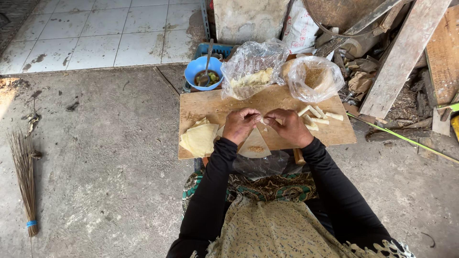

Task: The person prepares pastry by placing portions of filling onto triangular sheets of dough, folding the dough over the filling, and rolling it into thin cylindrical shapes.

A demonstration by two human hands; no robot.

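A thin, pale triangular wrapper [255, 143] is being held at its upper edge over the near side of a wooden board [210, 107], with a small heap of brownish filling lying on its lower part. The left hand [242, 124] and the right hand [289, 125] are being kept side by side, fingers curled shut and pinching the wrapper's top between them. A stack of the same soft, yellowish wrappers [200, 139] is being kept at the board's left, and several finished rolls [316, 116], short and pale, are lying at its right. Behind the board, a blue bowl [203, 71] with a spoon and two crinkled clear plastic bags [282, 71] are being kept. The board is being propped above rough grey concrete floor [105, 157]; white tiles [100, 28], weathered planks [406, 52] and a twig broom [25, 181] are being seen around it.
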